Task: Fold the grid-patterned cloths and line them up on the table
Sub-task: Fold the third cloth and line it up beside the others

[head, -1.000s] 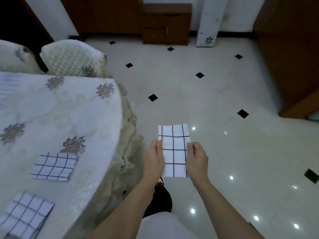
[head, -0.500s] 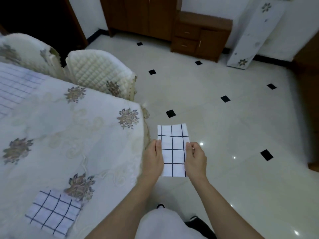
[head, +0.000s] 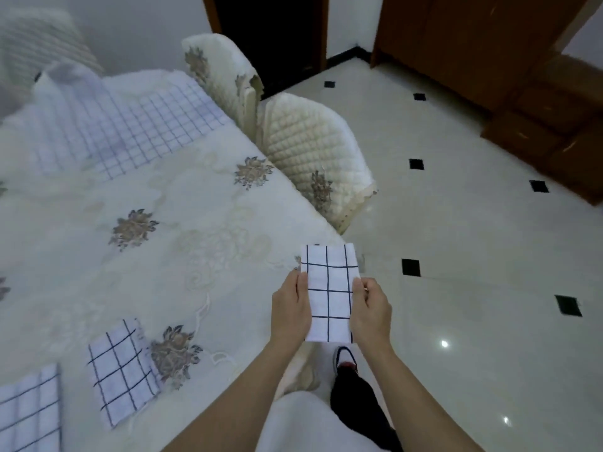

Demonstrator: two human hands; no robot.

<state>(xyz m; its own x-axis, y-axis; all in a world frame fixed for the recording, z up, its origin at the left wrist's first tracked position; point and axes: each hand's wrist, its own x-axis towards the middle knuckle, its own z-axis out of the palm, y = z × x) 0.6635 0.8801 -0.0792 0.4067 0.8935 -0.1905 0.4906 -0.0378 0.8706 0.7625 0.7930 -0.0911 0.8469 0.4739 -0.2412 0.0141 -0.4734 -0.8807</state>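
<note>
At six o'clock, left hand [head: 289, 309] and right hand [head: 371, 309] raised side by side, fingers [head: 358, 290] of each pinching the long edges of a narrow folded cloth [head: 329, 288], held in the air over the bench [head: 202, 256] corner and the floor [head: 473, 288]. Just below, a shoe [head: 346, 357].

At seven o'clock, flat on the bench, a second folded cloth [head: 122, 370]. At eight o'clock, a third folded cloth [head: 29, 409], cut by the frame, apart from the second.

Farther off at eleven o'clock, a heap of unfolded grid cloths [head: 130, 125]. At twelve to one o'clock, a padded chair [head: 310, 151] against the bench, another chair [head: 222, 66] behind it.
</note>
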